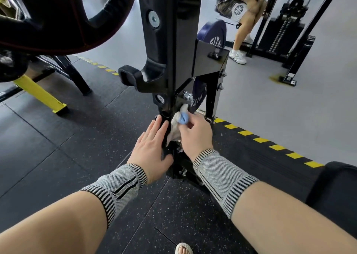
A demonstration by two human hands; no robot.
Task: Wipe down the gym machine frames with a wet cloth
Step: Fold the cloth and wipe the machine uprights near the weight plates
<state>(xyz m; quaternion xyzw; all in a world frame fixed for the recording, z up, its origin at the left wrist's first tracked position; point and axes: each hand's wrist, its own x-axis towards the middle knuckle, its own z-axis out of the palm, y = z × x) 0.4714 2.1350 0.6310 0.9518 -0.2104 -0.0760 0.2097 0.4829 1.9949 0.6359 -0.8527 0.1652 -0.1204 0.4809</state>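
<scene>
Cloth (176, 127) bunched in right hand (194, 136), pressed against low right side of black upright (170, 41), for wiping. Left hand (151, 147) laid flat, fingers straight, on upright's left face, likely as brace.

Dark speckled rubber matting (81, 137) covers the near floor, edged by a yellow-and-black hazard stripe (270, 143). Beyond the stripe lies smooth pale grey flooring (280, 107), evenly lit. A black cable machine (289, 27) stands at the far right, and a person's leg with a white trainer (238, 56) is just beside it. A yellow strut (39, 93) slants down to the matting at left.
</scene>
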